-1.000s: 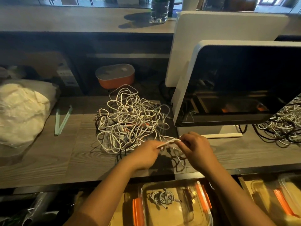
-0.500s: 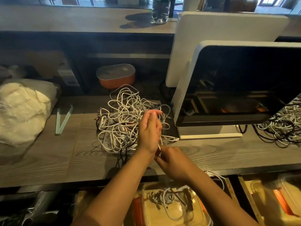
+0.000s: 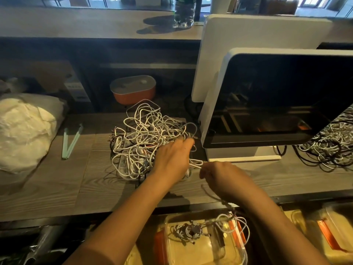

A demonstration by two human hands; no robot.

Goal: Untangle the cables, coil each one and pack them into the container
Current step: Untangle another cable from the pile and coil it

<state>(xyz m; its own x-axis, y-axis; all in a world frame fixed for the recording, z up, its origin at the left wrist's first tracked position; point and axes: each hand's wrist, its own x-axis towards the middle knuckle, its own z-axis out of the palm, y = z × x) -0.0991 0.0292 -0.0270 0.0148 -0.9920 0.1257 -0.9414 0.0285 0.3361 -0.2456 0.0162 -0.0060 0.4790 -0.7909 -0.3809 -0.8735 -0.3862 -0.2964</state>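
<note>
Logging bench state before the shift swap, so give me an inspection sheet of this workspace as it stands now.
Surface: wood-grain desk, dimly lit.
Job's things: cable tangle on the desk; clear container below the front edge, one coiled cable inside.
Clutter: white bag, two green sticks, orange box.
Hands: left hand on the tangle, grip unclear; right hand pinches a white cable.
Cables: second tangle at right; loose cable draped into the container.
Surroundings: monitor, bottle on the shelf behind.
</note>
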